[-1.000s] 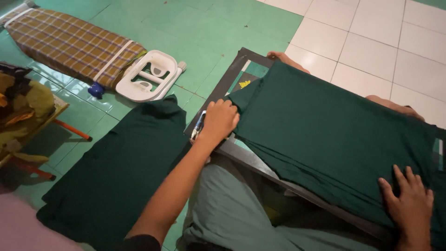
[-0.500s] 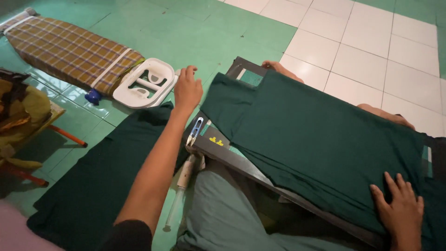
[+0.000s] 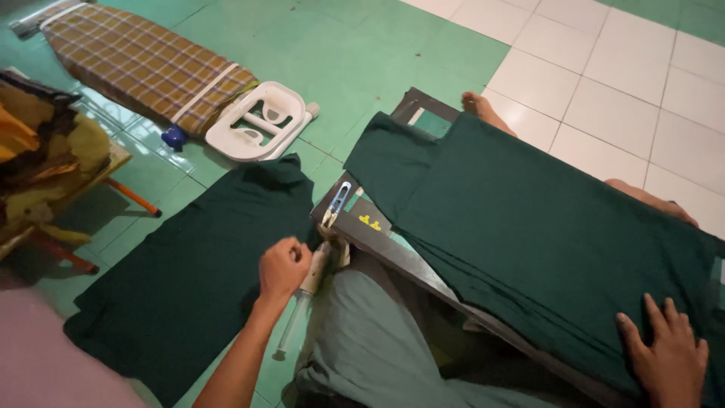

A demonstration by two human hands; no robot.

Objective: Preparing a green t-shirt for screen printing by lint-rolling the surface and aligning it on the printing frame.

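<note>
**Left fist closed low, right palm pressed flat**

The left hand [image 3: 283, 268] is curled into a loose fist, knuckles up, its bare forearm rising from the bottom edge of the view. The right hand [image 3: 668, 363] lies flat at the lower right corner, palm down, fingers [image 3: 648, 317] spread and pointing away from the body. A bare foot [image 3: 483, 109] shows far ahead.

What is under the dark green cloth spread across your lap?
A dark frame board shows beneath the dark green cloth, and bare feet poke out beyond. The right hand presses on top; the rest is hidden.
</note>
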